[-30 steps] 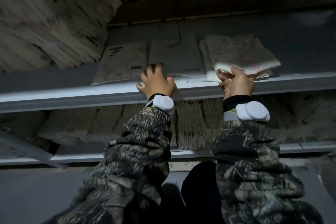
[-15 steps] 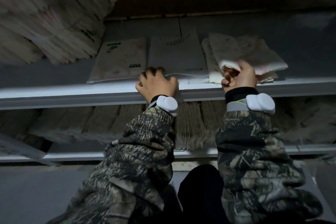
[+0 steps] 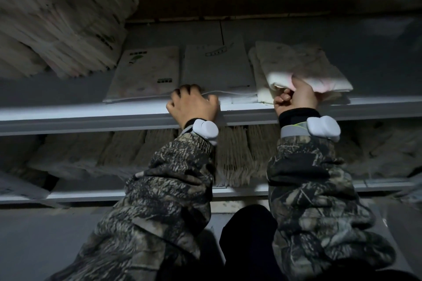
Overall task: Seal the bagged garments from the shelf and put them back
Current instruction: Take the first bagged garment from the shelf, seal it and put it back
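Observation:
Two flat bagged garments lie side by side on the grey shelf [image 3: 68, 112]: a left bag [image 3: 146, 73] and a middle bag [image 3: 217, 68]. To their right lies a small stack of folded cream garments [image 3: 296, 64]. My left hand [image 3: 191, 105] sits at the shelf's front edge with its fingers curled over the near edge of the middle bag. My right hand [image 3: 296, 96] grips the near end of the top folded garment and lifts it a little off the stack.
A slanting stack of bagged garments [image 3: 57, 18] fills the shelf's left end. More packed bags stand on edge on the lower shelf [image 3: 237, 155] and on the shelf above. The shelf's right part [image 3: 376, 57] is bare grey.
My left hand has drawn back from on top of the middle bag to its near edge, fingers curling. My right hand has raised the near end of the top folded garment slightly.

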The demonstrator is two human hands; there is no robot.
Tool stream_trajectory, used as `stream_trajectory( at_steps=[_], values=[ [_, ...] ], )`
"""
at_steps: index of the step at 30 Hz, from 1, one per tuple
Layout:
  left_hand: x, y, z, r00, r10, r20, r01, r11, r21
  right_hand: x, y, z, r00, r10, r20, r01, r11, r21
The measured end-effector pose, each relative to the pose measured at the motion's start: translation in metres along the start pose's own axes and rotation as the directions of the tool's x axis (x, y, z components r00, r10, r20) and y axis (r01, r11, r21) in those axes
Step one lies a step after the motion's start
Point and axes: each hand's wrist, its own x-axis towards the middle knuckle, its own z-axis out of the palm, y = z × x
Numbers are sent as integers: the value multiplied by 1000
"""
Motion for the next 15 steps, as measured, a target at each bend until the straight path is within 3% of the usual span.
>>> stream_trajectory(
  at_steps=[15],
  values=[
    [0,0,-1,1000,7,-2,-7,1000,-11,-53,30,-13,993,-84,77,79,995,62]
  ],
)
